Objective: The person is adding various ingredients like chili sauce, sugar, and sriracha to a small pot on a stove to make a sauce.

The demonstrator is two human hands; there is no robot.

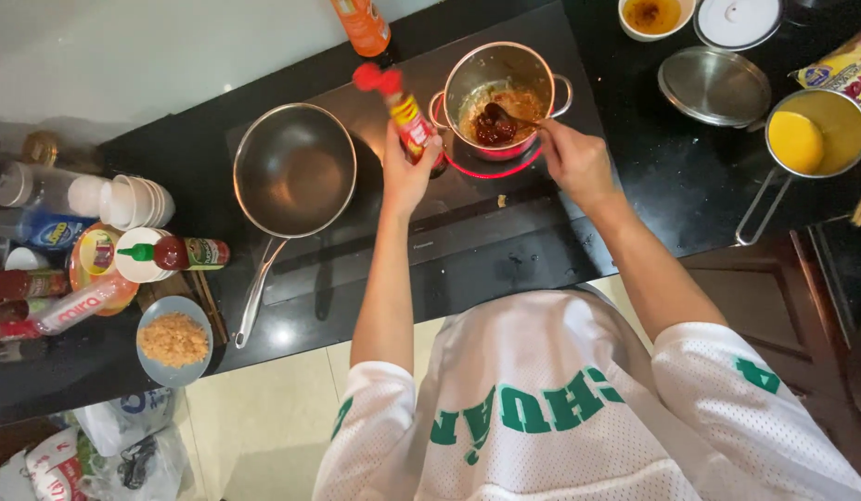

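Note:
My left hand (407, 172) grips a red sauce bottle (403, 109) with a red cap, held tilted just left of a small steel pot (501, 85). The pot sits on a glowing red hob ring of the black cooktop (468, 199) and holds a brown mix. My right hand (574, 160) holds the handle of a spoon (501, 117) that carries dark red sauce inside the pot.
An empty steel frying pan (294, 170) sits on the left hob. Left of it are a chili sauce bottle (180, 252), stacked white cups (138, 200) and a blue plate of crumbs (173, 340). At right are a saucepan of yellow liquid (811, 137), a steel lid (714, 86) and a bowl (651, 15).

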